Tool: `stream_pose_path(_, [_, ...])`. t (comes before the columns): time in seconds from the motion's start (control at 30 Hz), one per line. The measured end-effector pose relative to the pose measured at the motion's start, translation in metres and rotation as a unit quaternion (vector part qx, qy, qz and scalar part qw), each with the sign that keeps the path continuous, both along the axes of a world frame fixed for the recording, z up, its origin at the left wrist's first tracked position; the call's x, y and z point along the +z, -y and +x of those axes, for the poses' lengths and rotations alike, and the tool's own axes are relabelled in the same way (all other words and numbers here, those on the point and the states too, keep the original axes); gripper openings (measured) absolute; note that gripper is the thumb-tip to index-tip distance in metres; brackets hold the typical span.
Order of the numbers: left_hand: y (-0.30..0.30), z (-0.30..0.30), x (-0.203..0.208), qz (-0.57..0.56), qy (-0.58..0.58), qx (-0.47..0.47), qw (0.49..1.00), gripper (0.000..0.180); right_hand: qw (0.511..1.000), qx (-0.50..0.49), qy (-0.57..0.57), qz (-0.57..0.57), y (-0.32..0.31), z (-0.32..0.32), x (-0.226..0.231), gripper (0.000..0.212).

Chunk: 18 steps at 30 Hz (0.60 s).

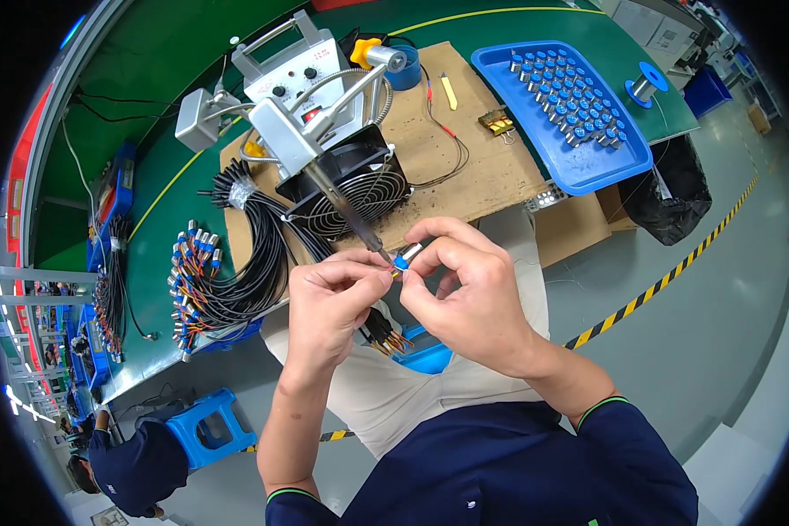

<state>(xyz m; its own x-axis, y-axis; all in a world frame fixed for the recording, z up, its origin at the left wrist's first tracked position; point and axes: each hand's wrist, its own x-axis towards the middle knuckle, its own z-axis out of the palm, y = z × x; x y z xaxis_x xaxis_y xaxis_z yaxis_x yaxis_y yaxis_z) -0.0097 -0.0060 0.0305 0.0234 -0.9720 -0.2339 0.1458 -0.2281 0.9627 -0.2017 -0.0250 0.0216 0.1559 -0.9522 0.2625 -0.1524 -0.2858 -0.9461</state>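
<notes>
A small metal connector (412, 252) with a blue end is pinched between the thumb and fingers of my right hand (473, 298). Close against it, my left hand (329, 302) pinches thin coloured wires (394, 273) by their ends. Both sets of fingertips nearly meet under the tip of a soldering iron (352, 217), which slants down from its stand. Whether the tip touches the connector I cannot tell. Below my hands, a black cable bundle (379, 326) with bared coloured wire ends hangs over my lap.
Behind the iron stand a black fan (352, 188) and a white soldering machine (311, 74) on cardboard (465, 180). A blue tray (587, 180) with several metal connectors lies right, near a wire spool (645, 86). Black cables (267, 254) lie left. Another person (140, 465) sits lower left.
</notes>
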Motion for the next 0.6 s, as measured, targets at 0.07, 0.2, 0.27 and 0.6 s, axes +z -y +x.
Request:
stream_pose_path(0.07, [0.0000, -0.0003, 0.0006, -0.001, -0.002, -0.001, 1.000, 0.007, 1.000, -0.002, 0.004, -0.019, -0.0001, -0.0001, -0.0011, 0.008])
stream_pose_path(0.2, [0.0000, -0.0005, 0.0008, -0.002, -0.001, 0.000, 1.000, 0.007, 1.000, 0.004, 0.003, -0.011, -0.0006, -0.0006, -0.0007, 0.009])
stream_pose_path(0.27, [0.0003, -0.0009, 0.0014, -0.002, -0.005, -0.001, 1.000, 0.007, 0.999, 0.000, 0.014, -0.030, -0.0001, 0.0001, -0.0038, 0.009])
stream_pose_path(0.6, [-0.0001, -0.0016, 0.0015, -0.003, 0.000, 0.005, 1.000, 0.005, 1.000, 0.002, 0.002, -0.011, -0.0011, -0.0009, -0.0005, 0.009])
